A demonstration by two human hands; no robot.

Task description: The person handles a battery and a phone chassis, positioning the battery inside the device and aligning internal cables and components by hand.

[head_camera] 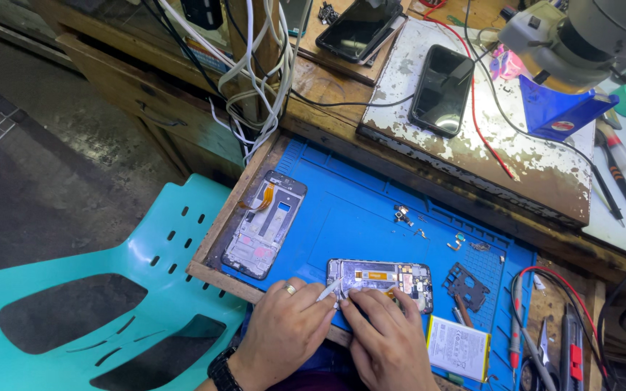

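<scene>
- Head view, hands: left hand, a ring on one finger and a dark watch at the wrist, has its fingers pinched together on a thin white tool whose tip lies at the left end of the opened phone.
- Right hand rests just beside the left, its fingertips pressed down on the phone's near edge; fingers together, but whether they grip anything cannot be told.
- Opened phone lies flat, long side toward the person, at the near edge of the blue work mat, circuit boards and a gold-coloured part exposed.
- Head view, things about: a phone frame with an orange flex cable lies at the mat's left end, well apart from the hands.
- A white battery lies just right of the right hand; a dark plastic cover sits beyond it.
- Small screws and metal parts are scattered mid-mat.
- A black phone lies screen-up on a worn white board behind the mat.
- A turquoise plastic chair stands at the left.
</scene>
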